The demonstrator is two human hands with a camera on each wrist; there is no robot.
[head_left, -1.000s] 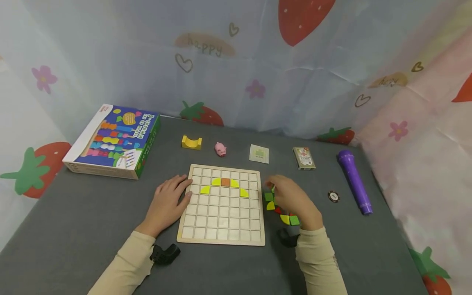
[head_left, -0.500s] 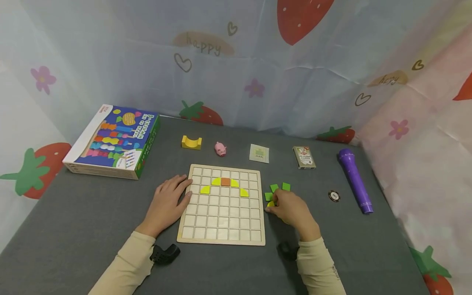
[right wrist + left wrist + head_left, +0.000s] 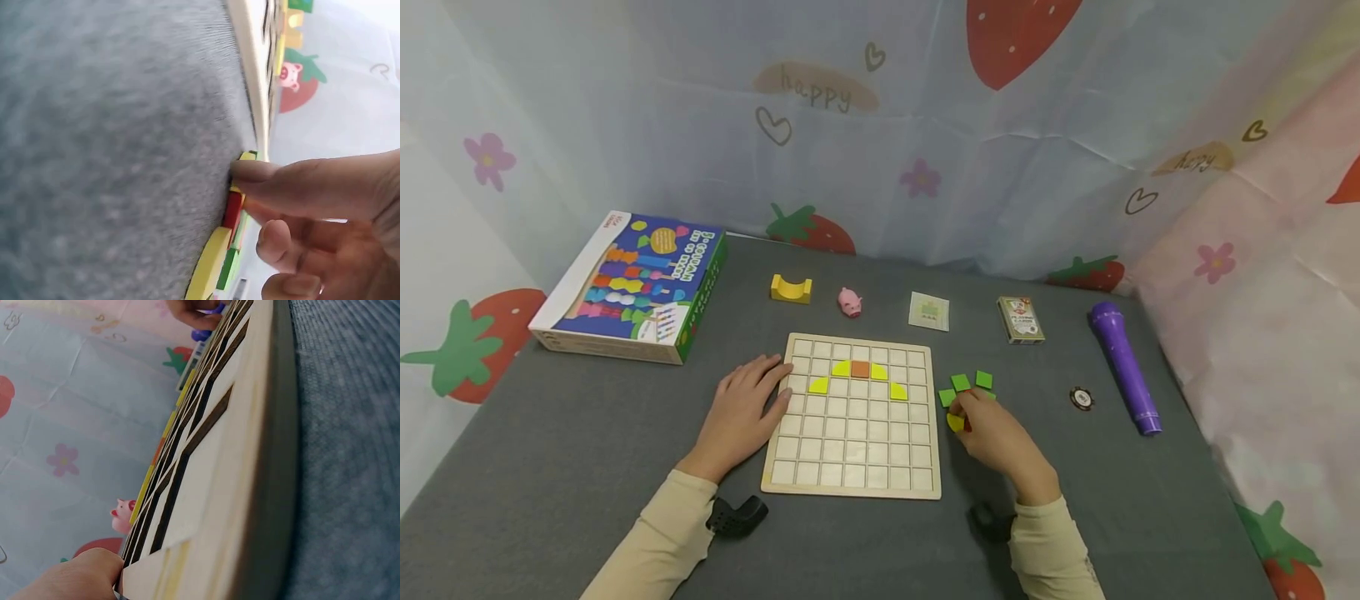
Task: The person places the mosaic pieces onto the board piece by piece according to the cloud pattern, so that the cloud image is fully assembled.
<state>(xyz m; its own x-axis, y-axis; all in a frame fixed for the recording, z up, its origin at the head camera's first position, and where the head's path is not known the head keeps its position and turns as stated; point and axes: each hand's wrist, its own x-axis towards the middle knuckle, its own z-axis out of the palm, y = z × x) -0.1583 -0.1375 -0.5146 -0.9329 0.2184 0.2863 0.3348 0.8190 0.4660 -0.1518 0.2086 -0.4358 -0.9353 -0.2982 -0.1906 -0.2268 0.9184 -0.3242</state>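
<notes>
A wooden grid board (image 3: pixel 850 494) lies on the grey table, with yellow quarter-round tiles (image 3: pixel 818 385) and one orange square tile (image 3: pixel 860 369) forming an arch in its upper cells. My left hand (image 3: pixel 741 417) rests flat at the board's left edge, fingers straight. Right of the board, my right hand (image 3: pixel 1003 442) pinches a yellow quarter-round tile (image 3: pixel 955 422) between thumb and fingertips, low at the table. Green tiles (image 3: pixel 960 382) lie just beyond it. In the right wrist view, a red tile (image 3: pixel 232 209) and another yellow tile (image 3: pixel 209 265) lie beside the thumb; the hand partly covers the pile.
Behind the board stand a yellow arch block (image 3: pixel 791 289), a pink pig (image 3: pixel 850 302), a pattern card (image 3: pixel 928 311) and a playing-card box (image 3: pixel 1021 320). A chip (image 3: pixel 1082 398) and purple flashlight (image 3: pixel 1125 367) lie right; a toy box (image 3: pixel 628 287) lies left.
My right hand has come down from the green tiles toward me to the yellow quarter-round tile, which has shifted slightly. The left hand and the board stay in place.
</notes>
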